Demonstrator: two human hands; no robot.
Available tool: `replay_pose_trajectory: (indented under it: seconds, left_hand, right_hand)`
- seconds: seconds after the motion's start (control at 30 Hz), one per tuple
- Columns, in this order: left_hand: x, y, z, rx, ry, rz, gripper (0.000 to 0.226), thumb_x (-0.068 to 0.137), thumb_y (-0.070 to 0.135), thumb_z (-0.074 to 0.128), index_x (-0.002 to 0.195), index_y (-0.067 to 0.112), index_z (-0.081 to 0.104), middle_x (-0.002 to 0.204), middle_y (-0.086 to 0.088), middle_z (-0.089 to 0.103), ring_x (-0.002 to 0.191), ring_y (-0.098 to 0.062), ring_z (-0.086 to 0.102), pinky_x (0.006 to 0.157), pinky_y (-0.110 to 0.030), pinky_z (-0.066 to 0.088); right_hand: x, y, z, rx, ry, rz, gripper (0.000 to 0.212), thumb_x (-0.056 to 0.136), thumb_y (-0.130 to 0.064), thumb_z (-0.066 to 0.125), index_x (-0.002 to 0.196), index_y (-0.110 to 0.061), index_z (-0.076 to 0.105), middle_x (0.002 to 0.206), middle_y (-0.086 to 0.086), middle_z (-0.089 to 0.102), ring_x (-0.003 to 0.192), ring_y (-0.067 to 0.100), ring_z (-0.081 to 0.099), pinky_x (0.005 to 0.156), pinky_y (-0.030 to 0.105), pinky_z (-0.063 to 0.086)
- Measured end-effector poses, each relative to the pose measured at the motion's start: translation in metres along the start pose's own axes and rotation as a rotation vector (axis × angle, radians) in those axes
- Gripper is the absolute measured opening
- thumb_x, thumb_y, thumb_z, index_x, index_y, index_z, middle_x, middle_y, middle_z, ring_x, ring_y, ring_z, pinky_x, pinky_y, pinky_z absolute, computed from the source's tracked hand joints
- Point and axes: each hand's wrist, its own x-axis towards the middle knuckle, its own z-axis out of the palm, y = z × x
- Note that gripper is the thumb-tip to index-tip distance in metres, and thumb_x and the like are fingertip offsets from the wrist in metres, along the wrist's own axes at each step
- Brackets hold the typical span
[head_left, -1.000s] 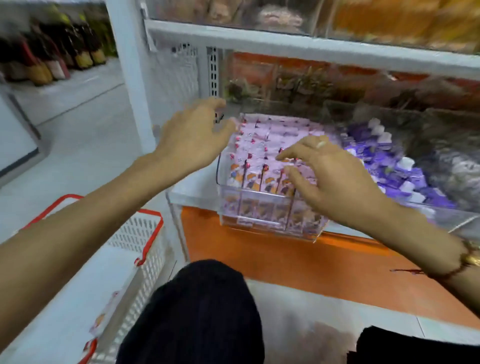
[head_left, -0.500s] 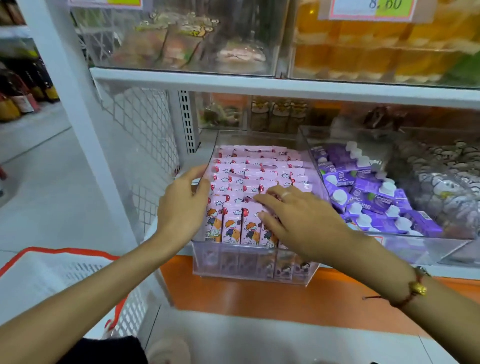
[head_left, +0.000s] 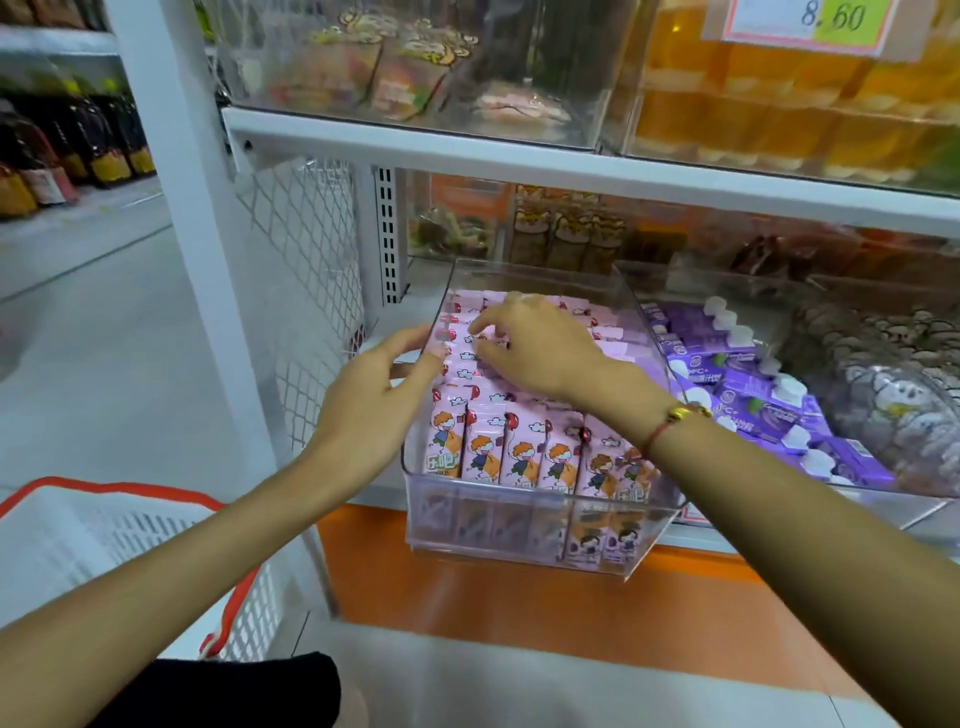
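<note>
Clear plastic bin (head_left: 519, 551) on the shelf (head_left: 421, 291) is being braced at its left wall by the left hand (head_left: 371, 410), grip unclear. Inside, pink packets (head_left: 519, 457) are being pinched by the right hand (head_left: 540, 348), fingers (head_left: 480, 326) bent. Gentleness is being demanded: tops levelled, nothing crushed.
</note>
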Motion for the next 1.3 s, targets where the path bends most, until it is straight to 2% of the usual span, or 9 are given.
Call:
replay_pose_trajectory:
  seconds: [0.1,0.23,0.4,0.5,0.6,0.73,0.87,1.03,1.3]
  left_hand:
    - [-0.003,-0.001,-0.003,0.028,0.056,0.014,0.023,0.092,0.041,0.055,0.114,0.036,0.061,0.106,0.022,0.064,0.099,-0.004,0.064,0.085,-0.045,0.056]
    - [-0.003,-0.002,-0.005,0.038,0.094,0.013,0.024,0.089,0.04,0.06,0.111,0.033,0.064,0.102,0.022,0.065,0.09,-0.005,0.065,0.08,-0.047,0.057]
    - [-0.001,-0.003,-0.005,0.032,0.087,0.011,0.021,0.089,0.038,0.062,0.109,0.033,0.063,0.101,0.022,0.066,0.088,-0.006,0.066,0.08,-0.049,0.056]
    - [0.0,-0.003,-0.006,0.01,0.063,-0.008,0.018,0.086,0.043,0.065,0.103,0.039,0.061,0.098,0.023,0.066,0.087,-0.006,0.067,0.081,-0.049,0.056]
    - [0.001,0.002,-0.006,0.015,0.088,0.002,0.035,0.084,0.05,0.062,0.113,0.03,0.061,0.102,0.019,0.065,0.089,0.001,0.062,0.085,-0.044,0.055]
    - [-0.001,0.026,-0.005,-0.007,0.246,0.206,0.028,0.092,0.033,0.06,0.119,0.023,0.06,0.11,0.019,0.06,0.089,0.016,0.054,0.072,-0.002,0.043]
    - [-0.011,0.058,0.014,-0.047,0.075,0.351,0.03,0.093,0.023,0.058,0.123,0.025,0.054,0.114,0.022,0.055,0.095,0.013,0.054,0.069,-0.007,0.047]
    - [-0.024,0.056,0.05,0.016,-0.23,0.222,0.03,0.087,0.043,0.061,0.115,0.034,0.055,0.096,0.025,0.056,0.081,0.007,0.055,0.073,-0.016,0.048]
    - [-0.029,0.046,0.053,-0.321,-0.392,0.085,0.019,0.083,0.023,0.071,0.092,0.038,0.064,0.092,0.016,0.07,0.078,0.008,0.065,0.064,-0.005,0.046]
  right_hand:
    - [0.017,0.006,0.009,0.044,-0.072,0.006,0.029,0.089,-0.038,0.062,0.112,-0.022,0.069,0.107,0.006,0.061,0.104,0.025,0.053,0.075,0.029,0.04]
    - [0.029,0.006,0.006,0.254,-0.098,0.062,0.009,0.079,-0.03,0.076,0.076,-0.023,0.072,0.058,-0.019,0.047,0.057,0.003,0.044,0.05,0.02,0.031]
    - [0.031,0.005,0.006,0.449,-0.089,0.105,0.015,0.087,-0.017,0.066,0.073,-0.019,0.061,0.077,-0.003,0.063,0.075,0.012,0.056,0.069,0.027,0.044]
    - [0.03,0.0,0.003,0.7,0.131,0.174,0.003,0.094,-0.014,0.056,0.091,-0.013,0.054,0.085,-0.003,0.058,0.084,0.014,0.055,0.077,0.028,0.045]
    - [0.021,-0.009,-0.009,0.997,0.534,0.273,0.002,0.097,-0.01,0.05,0.095,-0.011,0.05,0.083,-0.004,0.058,0.072,0.003,0.056,0.064,0.014,0.045]
    - [-0.018,-0.01,-0.031,1.137,0.791,0.325,0.013,0.098,-0.011,0.05,0.085,-0.014,0.047,0.072,0.001,0.059,0.056,-0.005,0.056,0.055,0.015,0.047]
    - [-0.069,-0.006,-0.049,1.188,0.644,0.363,0.013,0.097,-0.012,0.052,0.084,-0.016,0.05,0.075,0.007,0.063,0.07,0.016,0.062,0.063,0.023,0.055]
    - [-0.107,-0.003,-0.048,1.254,0.562,0.464,0.008,0.095,-0.013,0.054,0.088,-0.011,0.054,0.064,-0.004,0.063,0.055,0.003,0.059,0.056,0.017,0.052]
    - [-0.122,-0.001,-0.044,1.371,0.5,0.548,0.008,0.093,-0.019,0.057,0.09,-0.011,0.058,0.074,0.002,0.066,0.06,0.006,0.062,0.057,0.015,0.052]
